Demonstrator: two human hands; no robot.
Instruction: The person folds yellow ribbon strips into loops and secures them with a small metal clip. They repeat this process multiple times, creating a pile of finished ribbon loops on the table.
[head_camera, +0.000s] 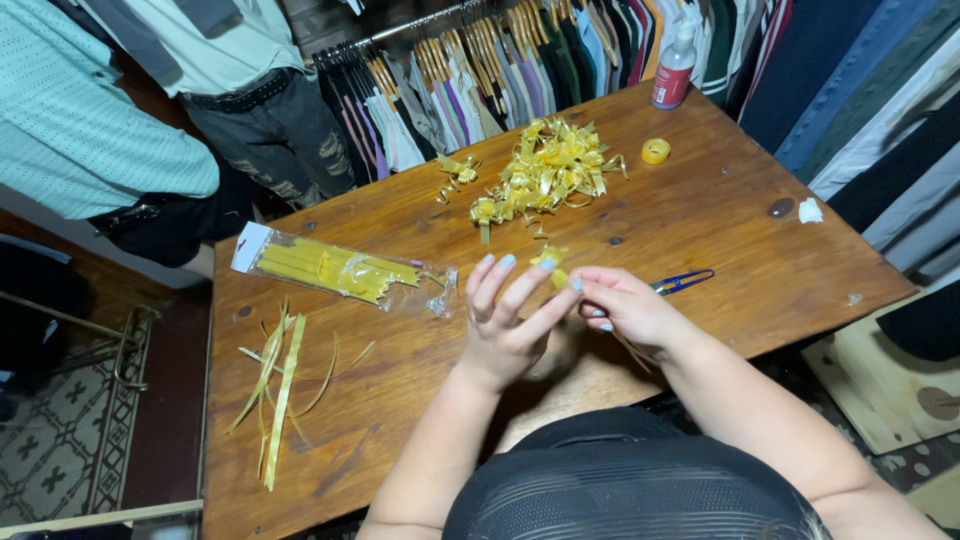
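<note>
Both of my hands meet above the near edge of the wooden table (700, 230). My left hand (510, 320) and my right hand (625, 305) pinch a small yellow ribbon bow (553, 262) between their fingertips. The left hand's other fingers are spread upward. Behind the hands lies a pile of finished yellow ribbon bows (545, 170). Blue thread snips (683, 282) rest on the table just right of my right hand.
A clear plastic bag of yellow ribbon strips (335, 270) lies to the left, with loose ribbon strips (280, 375) nearer the left edge. A spray bottle (673, 65) and a tape roll (655, 151) stand at the back. Hanging clothes (480, 70) surround the table.
</note>
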